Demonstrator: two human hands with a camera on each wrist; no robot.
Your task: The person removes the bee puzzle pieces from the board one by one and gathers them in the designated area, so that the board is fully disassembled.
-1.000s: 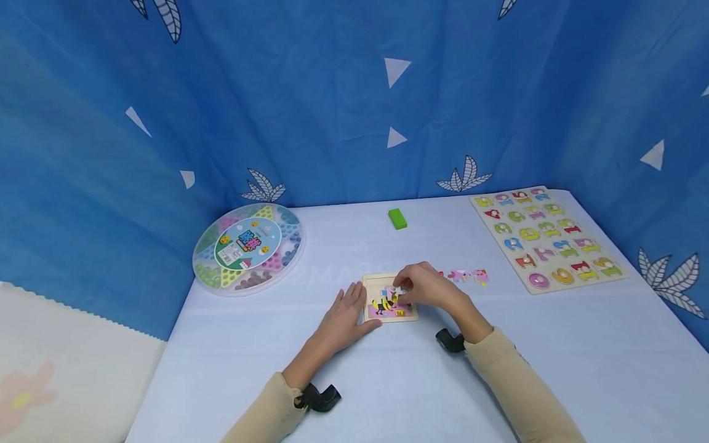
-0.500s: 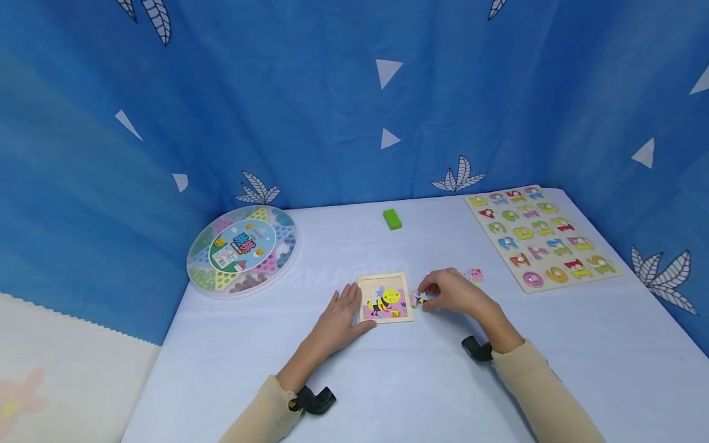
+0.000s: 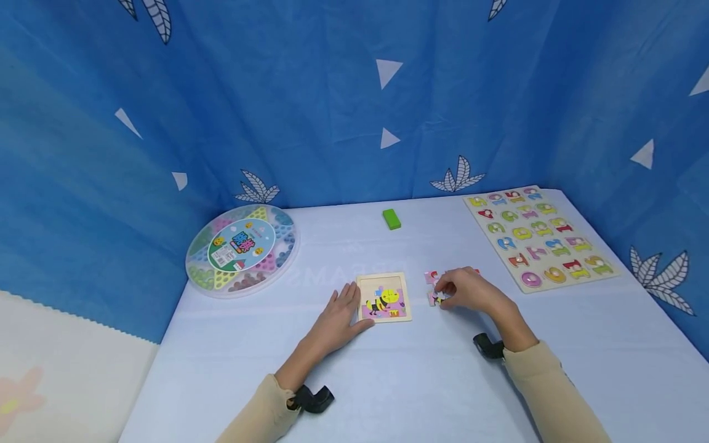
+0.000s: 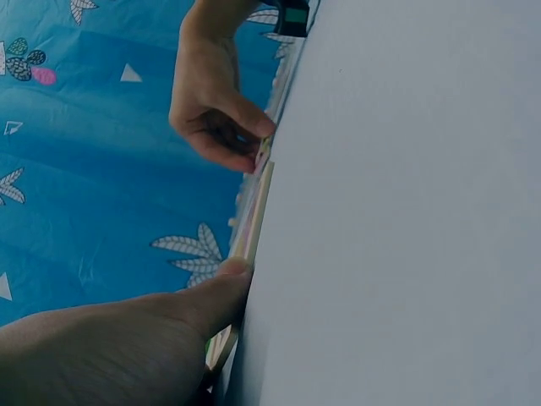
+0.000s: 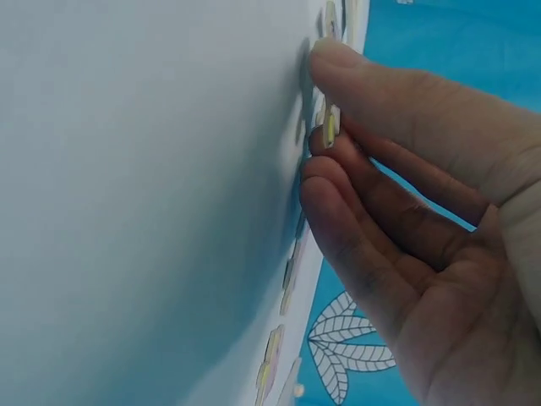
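In the head view a small square wooden puzzle tray (image 3: 408, 301) lies at the middle of the table, with a yellow-and-black bee picture on pink in it. Bare wood shows along its upper part. My left hand (image 3: 331, 323) rests along its left side, fingers extended, and the thumb (image 4: 224, 292) touches the tray's edge. To the right of the tray, my right hand (image 3: 471, 294) pinches a puzzle piece (image 5: 330, 128) between thumb and fingers, just above the table. Another pink puzzle piece (image 3: 431, 277) lies behind it. More pieces are partly hidden by the right hand.
A round Chinese checkers set (image 3: 240, 249) stands at the back left. A green block (image 3: 391, 219) lies near the back edge. On the right is a wooden number board (image 3: 540, 237) with knobbed pieces. A blue curtain (image 3: 327, 111) hangs behind the table.
My right hand has moved from over the tray to the right, carrying the puzzle piece away from it. The left hand has stayed at the tray's left side. The head view has shifted slightly.
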